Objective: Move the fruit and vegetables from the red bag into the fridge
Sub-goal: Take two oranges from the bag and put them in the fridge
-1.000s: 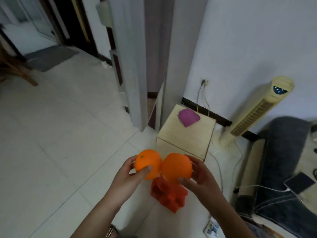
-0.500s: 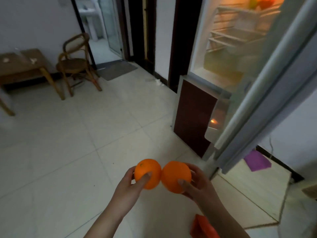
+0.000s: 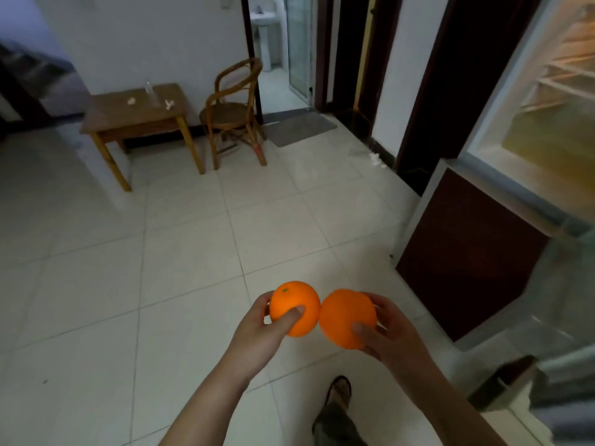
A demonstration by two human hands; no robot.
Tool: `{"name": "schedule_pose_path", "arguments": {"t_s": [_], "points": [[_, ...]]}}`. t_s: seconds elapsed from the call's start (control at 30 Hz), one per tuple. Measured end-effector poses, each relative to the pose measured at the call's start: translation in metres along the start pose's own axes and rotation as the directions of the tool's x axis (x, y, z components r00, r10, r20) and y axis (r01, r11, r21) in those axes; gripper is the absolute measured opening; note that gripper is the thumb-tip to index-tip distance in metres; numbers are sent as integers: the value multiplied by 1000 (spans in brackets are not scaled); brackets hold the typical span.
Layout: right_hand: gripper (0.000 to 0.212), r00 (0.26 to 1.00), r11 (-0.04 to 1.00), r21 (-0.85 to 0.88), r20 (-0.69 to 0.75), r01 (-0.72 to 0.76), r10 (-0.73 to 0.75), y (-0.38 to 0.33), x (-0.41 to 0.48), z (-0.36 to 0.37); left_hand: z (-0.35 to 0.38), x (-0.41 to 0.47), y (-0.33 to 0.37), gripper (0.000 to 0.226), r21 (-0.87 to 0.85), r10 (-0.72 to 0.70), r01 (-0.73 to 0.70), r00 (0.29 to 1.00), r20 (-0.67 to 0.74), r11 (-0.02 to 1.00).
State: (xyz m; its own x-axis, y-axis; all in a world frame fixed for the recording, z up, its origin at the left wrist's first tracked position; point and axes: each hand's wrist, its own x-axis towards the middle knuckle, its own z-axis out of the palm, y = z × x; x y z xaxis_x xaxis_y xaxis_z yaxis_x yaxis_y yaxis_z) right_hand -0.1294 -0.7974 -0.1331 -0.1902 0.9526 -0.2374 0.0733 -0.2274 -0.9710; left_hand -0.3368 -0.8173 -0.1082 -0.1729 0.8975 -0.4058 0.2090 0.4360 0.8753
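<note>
Two oranges are in view, one to each hand, held out side by side above the tiled floor (image 3: pixel 180 252) with their flanks touching. The left orange (image 3: pixel 289 300) sits in the left grip (image 3: pixel 260 329). The thumb is pressed across its near face and the fingers are curled round its far left side, so most of the fruit stands clear above and to the right of the palm. Its green stem mark faces up. The right orange (image 3: pixel 344 312) sits in the right grip (image 3: pixel 391 333). The thumb is on its lower near face and the fingers are wrapped round its right side, leaving the fruit to the left of the palm. Both grips are closed round their fruit, neither slack.

One fridge (image 3: pixel 560 101) stands at the right edge with its upper compartment open and lit. Wire shelves show inside, but the blur hides whatever lies on them. Below it is one dark red panel (image 3: pixel 467 252) with a pale edge.

One wooden table (image 3: pixel 135 114) stands by the far wall. Its tabletop carries one clear bottle (image 3: pixel 149 89) and a few small white scraps. Just beside it is one cane chair (image 3: pixel 235 114), and one grey mat (image 3: pixel 299 127) lies at the doorway. One sandalled foot (image 3: pixel 338 389) shows beneath the arms.
</note>
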Motion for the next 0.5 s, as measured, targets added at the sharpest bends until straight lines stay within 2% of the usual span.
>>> {"name": "schedule_pose_path", "arguments": {"t_s": [0.3,0.43,0.5], "points": [[69,994,995,90,-106,39,-30,-46,155,-79,49,161,109,42,70,72,-77,995,74,995],[66,989,976,203,-137,81,-54,-87,222,-126,80,229,177,56,99,180,-186,982,60,978],[69,982,963,246,-177,113,-70,-102,247,-146,96,256,206,55,110,237,-244,969,73,964]]}}
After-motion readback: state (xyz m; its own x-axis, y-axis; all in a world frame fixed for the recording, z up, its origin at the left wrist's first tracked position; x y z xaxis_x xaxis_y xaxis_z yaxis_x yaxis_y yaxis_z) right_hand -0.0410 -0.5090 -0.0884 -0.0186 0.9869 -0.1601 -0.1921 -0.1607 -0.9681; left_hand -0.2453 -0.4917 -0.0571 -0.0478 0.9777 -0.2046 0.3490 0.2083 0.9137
